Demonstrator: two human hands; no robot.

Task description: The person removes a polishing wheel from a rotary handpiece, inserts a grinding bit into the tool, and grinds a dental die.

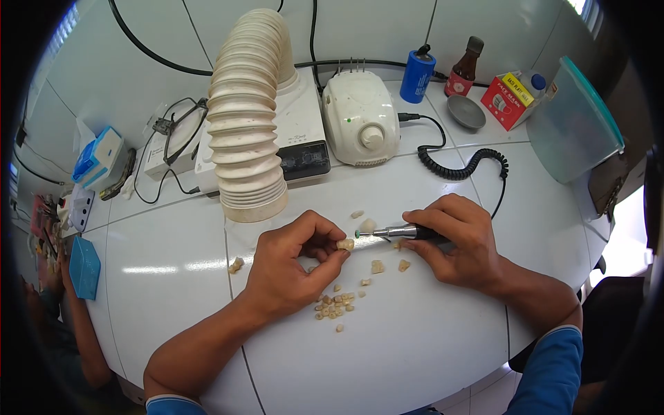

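Note:
Between thumb and forefinger, my left hand [294, 259] pinches a small yellowish dental crown [345, 244]. My right hand [460, 242] grips a rotary handpiece [408, 232] like a pen. Its small green grinding tip [357, 234] points left, right beside the crown. Below my left hand lies a cluster of tooth-shaped pieces [335, 305]. Larger yellowish pieces [377, 266] are scattered between my hands, and a pale piece [367, 225] lies behind the handpiece. Another piece [236, 265] rests left of my left wrist.
A ribbed suction hose [249, 117] arches down behind my left hand. The white control unit [360, 121] has a coiled cord [463, 169] running right. At the back right are a blue cylinder [418, 77], brown bottle [465, 67], grey dish [466, 112], mask box [508, 102] and plastic bin [574, 124]. Another person's arm [81, 318] shows left.

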